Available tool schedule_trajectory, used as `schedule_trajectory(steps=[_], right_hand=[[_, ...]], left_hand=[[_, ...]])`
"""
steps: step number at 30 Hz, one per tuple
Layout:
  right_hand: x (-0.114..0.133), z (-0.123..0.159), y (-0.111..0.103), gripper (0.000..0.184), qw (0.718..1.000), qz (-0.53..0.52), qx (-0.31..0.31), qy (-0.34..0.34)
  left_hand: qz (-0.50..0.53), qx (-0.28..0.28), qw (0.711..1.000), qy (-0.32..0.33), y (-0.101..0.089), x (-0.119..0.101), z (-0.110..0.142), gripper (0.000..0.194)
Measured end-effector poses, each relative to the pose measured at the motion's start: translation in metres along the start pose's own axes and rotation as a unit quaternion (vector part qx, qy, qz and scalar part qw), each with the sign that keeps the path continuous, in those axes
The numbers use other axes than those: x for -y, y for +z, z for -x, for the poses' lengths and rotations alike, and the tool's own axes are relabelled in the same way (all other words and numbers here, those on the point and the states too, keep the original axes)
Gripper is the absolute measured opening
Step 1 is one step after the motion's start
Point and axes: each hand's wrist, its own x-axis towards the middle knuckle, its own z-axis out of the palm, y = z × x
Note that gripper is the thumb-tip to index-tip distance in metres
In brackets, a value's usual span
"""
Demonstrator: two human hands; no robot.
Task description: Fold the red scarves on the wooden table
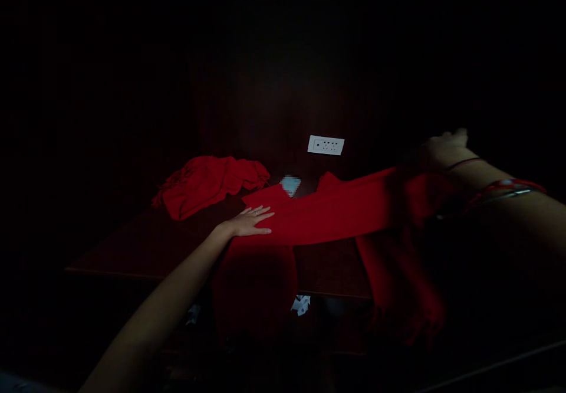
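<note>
A long red scarf [336,210] stretches sideways across a dark table. My left hand [252,222] lies flat on its left part, fingers spread, a ring on one finger. Below that hand, a section of the scarf drapes over the front edge. My right hand [446,148] is raised at the right, its fingers curled at the lifted end of the scarf; shadow and blur hide the exact grip. From there a fringed part hangs down past the table edge. A second red fringed scarf [212,180] lies bunched at the back left.
The dark wooden table [119,257] has its front edge facing me. A white socket panel [326,145] is on the wall behind. A pale pixelated patch [290,185] shows behind the scarf. Crumpled whitish material [302,304] sits below the table edge. The surroundings are very dark.
</note>
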Motion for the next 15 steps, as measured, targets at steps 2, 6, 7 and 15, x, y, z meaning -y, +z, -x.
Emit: schedule_trajectory(steps=[2, 6, 7, 15], right_hand=[[0.021, 0.017, 0.002, 0.030, 0.991, 0.093, 0.094, -0.011], [0.086, 0.075, 0.026, 0.031, 0.965, 0.006, 0.198, -0.172], [0.103, 0.090, 0.036, 0.033, 0.957, -0.017, 0.206, -0.206], [0.162, 0.148, 0.099, 0.051, 0.908, -0.153, 0.227, -0.318]], left_hand=[[-0.004, -0.008, 1.000, -0.002, 0.000, -0.001, 0.000, 0.069], [-0.009, -0.022, 1.000, 0.015, 0.002, 0.001, -0.001, 0.066], [-0.013, -0.025, 0.999, 0.020, 0.003, 0.002, -0.001, 0.066], [-0.021, -0.043, 0.996, 0.077, 0.000, -0.015, 0.005, 0.058]])
